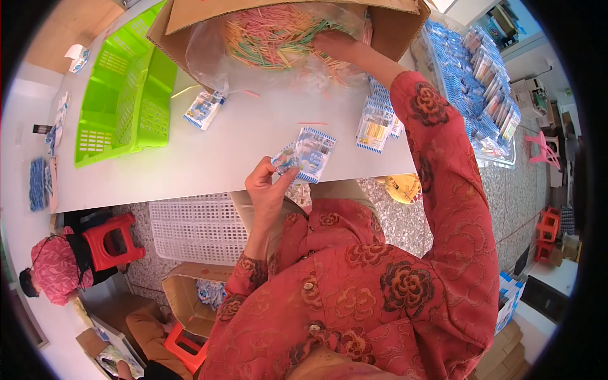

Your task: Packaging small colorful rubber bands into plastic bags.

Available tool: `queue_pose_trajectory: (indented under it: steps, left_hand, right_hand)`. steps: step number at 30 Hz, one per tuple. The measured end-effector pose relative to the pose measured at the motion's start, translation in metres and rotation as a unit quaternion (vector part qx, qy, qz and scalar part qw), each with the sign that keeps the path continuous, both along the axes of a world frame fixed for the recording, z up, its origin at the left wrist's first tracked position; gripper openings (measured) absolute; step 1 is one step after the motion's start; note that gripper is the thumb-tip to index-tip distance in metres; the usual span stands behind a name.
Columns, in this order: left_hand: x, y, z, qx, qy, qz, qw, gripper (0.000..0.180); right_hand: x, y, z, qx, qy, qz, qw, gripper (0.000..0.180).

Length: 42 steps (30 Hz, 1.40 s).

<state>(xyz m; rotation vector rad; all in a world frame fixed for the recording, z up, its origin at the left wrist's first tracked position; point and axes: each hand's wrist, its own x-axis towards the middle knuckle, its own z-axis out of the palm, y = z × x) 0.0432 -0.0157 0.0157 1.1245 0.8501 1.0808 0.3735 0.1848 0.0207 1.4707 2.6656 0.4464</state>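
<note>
My left hand (269, 185) is closed on small blue-and-white packets (315, 155), pinched between thumb and fingers near the table's front edge. At the far side, my right hand (337, 45) reaches into a cardboard box (405, 28) lined with clear plastic. It touches a heap of thin pink, yellow and green sticks (272, 35) there. Its fingertips are hidden, so their grip does not show. A loose pink stick (313, 123) lies just beyond the held packets. To their right, more packets (375, 126) rest in a small pile beside my right sleeve.
A bright green basket (152, 120) stands at the table's left, with one packet (204, 109) beside it. A clear tub (497, 155) full of packets is at the right. Below the table are a white crate (196, 228) and a red stool (114, 240); another person (57, 269) is at left.
</note>
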Motion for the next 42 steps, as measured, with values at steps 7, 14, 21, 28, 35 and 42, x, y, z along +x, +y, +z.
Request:
queue_pose_trajectory:
  steps: [7, 14, 21, 28, 35, 42]
  left_hand:
    - [-0.001, -0.001, 0.000, 0.000, 0.005, 0.002, 1.000, 0.027]
    - [0.001, -0.003, 0.005, 0.001, 0.010, 0.000, 1.000, 0.022]
    - [0.002, -0.003, 0.008, 0.000, 0.018, 0.004, 1.000, 0.022]
    - [0.000, 0.002, 0.008, 0.004, 0.014, 0.022, 1.000, 0.022]
    - [-0.002, 0.003, 0.007, 0.023, -0.003, 0.012, 1.000, 0.020]
    - [-0.002, 0.005, 0.003, 0.032, 0.010, 0.012, 0.999, 0.019]
  right_hand:
    - [-0.023, -0.011, 0.000, -0.012, -0.049, -0.094, 0.994, 0.023]
    - [0.000, -0.019, 0.001, 0.034, 0.077, -0.064, 0.994, 0.015]
    - [0.004, -0.032, 0.029, 0.014, 0.381, -0.205, 0.901, 0.016]
    - [-0.056, -0.095, 0.034, -0.224, 0.645, -0.196, 0.704, 0.014]
    - [-0.070, -0.113, -0.029, -0.181, 0.606, -0.161, 0.758, 0.012]
    - [-0.086, -0.121, -0.041, -0.088, 0.577, -0.106, 0.805, 0.005]
